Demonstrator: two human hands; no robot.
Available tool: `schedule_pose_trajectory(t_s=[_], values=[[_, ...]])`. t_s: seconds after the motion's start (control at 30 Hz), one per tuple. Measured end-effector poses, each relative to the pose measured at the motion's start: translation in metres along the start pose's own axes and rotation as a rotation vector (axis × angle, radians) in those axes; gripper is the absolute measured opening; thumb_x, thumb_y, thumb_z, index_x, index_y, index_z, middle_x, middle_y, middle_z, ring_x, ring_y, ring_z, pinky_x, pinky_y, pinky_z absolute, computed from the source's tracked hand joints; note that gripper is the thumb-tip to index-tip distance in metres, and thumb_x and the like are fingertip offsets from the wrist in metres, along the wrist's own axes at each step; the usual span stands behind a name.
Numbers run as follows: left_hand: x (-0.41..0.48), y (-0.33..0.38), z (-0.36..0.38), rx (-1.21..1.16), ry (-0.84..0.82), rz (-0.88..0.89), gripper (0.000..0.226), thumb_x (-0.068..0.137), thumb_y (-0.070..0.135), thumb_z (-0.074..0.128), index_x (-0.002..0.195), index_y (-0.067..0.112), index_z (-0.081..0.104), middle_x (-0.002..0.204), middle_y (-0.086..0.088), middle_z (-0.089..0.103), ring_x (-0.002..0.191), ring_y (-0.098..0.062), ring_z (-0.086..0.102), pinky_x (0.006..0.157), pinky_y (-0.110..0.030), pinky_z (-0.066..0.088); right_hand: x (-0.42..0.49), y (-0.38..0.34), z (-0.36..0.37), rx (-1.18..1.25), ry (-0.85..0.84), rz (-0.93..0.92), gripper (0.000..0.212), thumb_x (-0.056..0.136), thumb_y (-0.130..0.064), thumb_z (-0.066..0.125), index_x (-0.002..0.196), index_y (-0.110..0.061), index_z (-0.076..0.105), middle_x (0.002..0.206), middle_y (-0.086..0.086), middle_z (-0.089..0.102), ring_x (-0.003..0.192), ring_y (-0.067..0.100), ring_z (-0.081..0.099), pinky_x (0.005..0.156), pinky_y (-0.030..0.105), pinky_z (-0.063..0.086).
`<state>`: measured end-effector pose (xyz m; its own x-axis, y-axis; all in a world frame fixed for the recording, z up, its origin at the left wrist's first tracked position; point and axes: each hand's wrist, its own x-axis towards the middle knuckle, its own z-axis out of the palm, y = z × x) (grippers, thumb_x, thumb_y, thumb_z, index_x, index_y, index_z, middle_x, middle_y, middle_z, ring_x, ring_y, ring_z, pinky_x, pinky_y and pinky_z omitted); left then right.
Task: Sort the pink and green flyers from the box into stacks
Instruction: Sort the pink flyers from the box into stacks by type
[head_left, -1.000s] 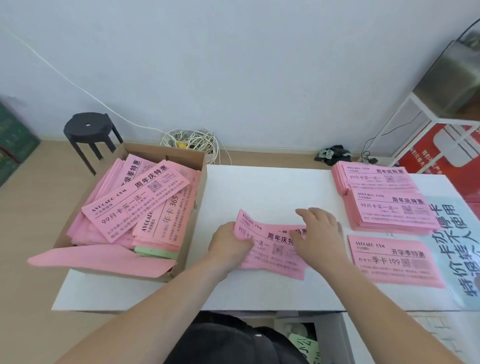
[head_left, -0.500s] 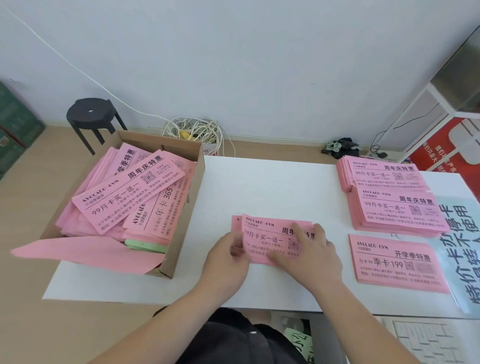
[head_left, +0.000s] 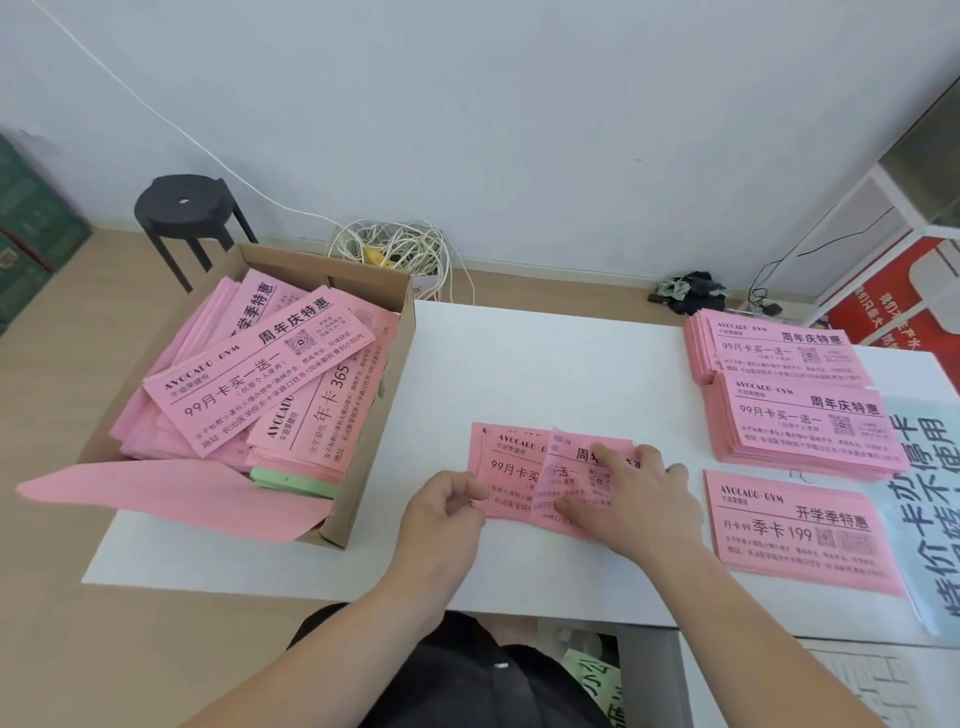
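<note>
A small bundle of pink flyers lies fanned on the white table in front of me. My left hand pinches the bundle's left edge. My right hand lies on top of it, fingers spread, sliding the upper flyer to the right. A cardboard box at the table's left end is full of loose pink flyers, with some green flyers showing near its front. Two thick pink stacks sit at the far right. A thinner pink stack lies in front of them.
A pale blue printed sheet lies at the table's right edge. A black stool and a tangle of white cable are on the floor behind the table. A white shelf with a red sign stands at the right.
The bundle has spread apart: my right hand has pushed the top flyer to the right and tilted it, while my left hand keeps hold of the left edge. The camera has tipped slightly.
</note>
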<state>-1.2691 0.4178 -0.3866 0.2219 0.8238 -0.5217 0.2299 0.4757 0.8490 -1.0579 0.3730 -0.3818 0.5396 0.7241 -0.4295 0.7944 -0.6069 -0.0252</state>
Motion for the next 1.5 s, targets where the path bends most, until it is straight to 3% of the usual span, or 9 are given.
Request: schedule_pose_trajectory(t_s=[0.1, 0.27, 0.47, 0.6, 0.77, 0.93, 1.1, 1.3, 1.5], values=[[0.002, 0.005, -0.001, -0.053, -0.003, -0.033, 0.027, 0.09, -0.002, 0.061, 0.106, 0.019, 0.066, 0.11, 0.007, 0.073, 0.104, -0.007, 0.066, 0.083, -0.024, 0.051, -0.001, 0.0, -0.001, -0.009, -0.006, -0.006, 0.087, 0.074, -0.086, 0.055, 0.15, -0.051, 0.03, 0.147, -0.001, 0.033, 0.127, 0.028, 0.036, 0.075, 0.036, 0.041], [-0.009, 0.014, 0.007, 0.124, -0.221, 0.139, 0.037, 0.093, 0.019, 0.069, 0.121, 0.042, 0.06, 0.118, 0.022, 0.067, 0.097, 0.008, 0.061, 0.083, -0.017, 0.047, -0.001, -0.001, -0.002, 0.007, -0.009, -0.008, 0.088, 0.074, -0.085, 0.056, 0.15, -0.051, 0.03, 0.149, -0.002, 0.032, 0.128, 0.028, 0.036, 0.079, 0.036, 0.044], [-0.022, 0.002, 0.008, 0.493, -0.455, 0.464, 0.052, 0.096, 0.013, 0.057, 0.138, 0.044, 0.055, 0.154, 0.043, 0.023, 0.142, 0.022, 0.014, 0.113, -0.004, 0.014, -0.003, -0.001, -0.002, 0.018, 0.0, 0.001, 0.086, 0.077, -0.081, 0.055, 0.153, -0.052, 0.027, 0.154, -0.003, 0.028, 0.131, 0.029, 0.034, 0.09, 0.038, 0.048], [-0.005, 0.002, -0.002, 0.265, -0.217, 0.278, 0.052, 0.093, 0.005, 0.06, 0.131, 0.041, 0.056, 0.142, 0.033, 0.047, 0.137, 0.01, 0.038, 0.106, -0.006, 0.028, -0.003, -0.001, -0.003, 0.018, -0.004, -0.001, 0.09, 0.074, -0.087, 0.055, 0.152, -0.052, 0.027, 0.156, -0.003, 0.027, 0.133, 0.029, 0.033, 0.089, 0.038, 0.048], [0.008, 0.01, -0.003, 0.039, -0.168, -0.027, 0.043, 0.091, -0.001, 0.062, 0.125, 0.026, 0.058, 0.122, 0.015, 0.067, 0.1, 0.012, 0.063, 0.078, -0.006, 0.048, -0.003, -0.002, -0.004, 0.021, -0.01, -0.002, 0.091, 0.073, -0.087, 0.055, 0.152, -0.052, 0.027, 0.156, -0.003, 0.027, 0.133, 0.029, 0.034, 0.089, 0.039, 0.049], [0.019, 0.016, 0.0, -0.097, -0.16, -0.114, 0.049, 0.091, 0.012, 0.067, 0.135, 0.028, 0.053, 0.125, 0.011, 0.064, 0.104, -0.015, 0.066, 0.077, -0.03, 0.051, -0.004, -0.002, -0.005, 0.02, -0.009, -0.003, 0.09, 0.072, -0.088, 0.055, 0.151, -0.053, 0.027, 0.155, -0.003, 0.028, 0.131, 0.029, 0.034, 0.088, 0.039, 0.048], [0.009, 0.023, 0.008, 0.131, -0.295, 0.057, 0.045, 0.093, 0.025, 0.069, 0.134, 0.037, 0.054, 0.12, 0.015, 0.064, 0.105, -0.004, 0.062, 0.086, -0.02, 0.049, -0.004, -0.002, -0.003, 0.027, 0.009, -0.006, 0.092, 0.071, -0.09, 0.052, 0.152, -0.054, 0.025, 0.157, -0.004, 0.027, 0.133, 0.03, 0.034, 0.09, 0.04, 0.049], [0.05, 0.028, -0.002, 0.468, -0.116, 0.041, 0.018, 0.089, 0.04, 0.061, 0.102, 0.031, 0.067, 0.096, 0.015, 0.073, 0.093, -0.011, 0.069, 0.088, -0.04, 0.058, -0.007, -0.007, -0.004, 0.19, 0.004, 0.035, 0.119, 0.06, -0.096, 0.057, 0.156, -0.056, -0.002, 0.169, -0.009, -0.006, 0.146, 0.033, 0.026, 0.097, 0.046, 0.048], [0.064, 0.038, 0.005, 0.487, -0.196, 0.031, 0.015, 0.092, 0.018, 0.056, 0.102, 0.028, 0.059, 0.1, 0.007, 0.069, 0.095, -0.016, 0.068, 0.087, -0.04, 0.058, -0.007, 0.019, 0.01, 0.457, 0.111, 0.121, 0.094, 0.088, -0.047, 0.065, 0.16, -0.045, 0.005, 0.168, -0.008, 0.013, 0.137, 0.022, 0.047, 0.085, 0.039, 0.048]])
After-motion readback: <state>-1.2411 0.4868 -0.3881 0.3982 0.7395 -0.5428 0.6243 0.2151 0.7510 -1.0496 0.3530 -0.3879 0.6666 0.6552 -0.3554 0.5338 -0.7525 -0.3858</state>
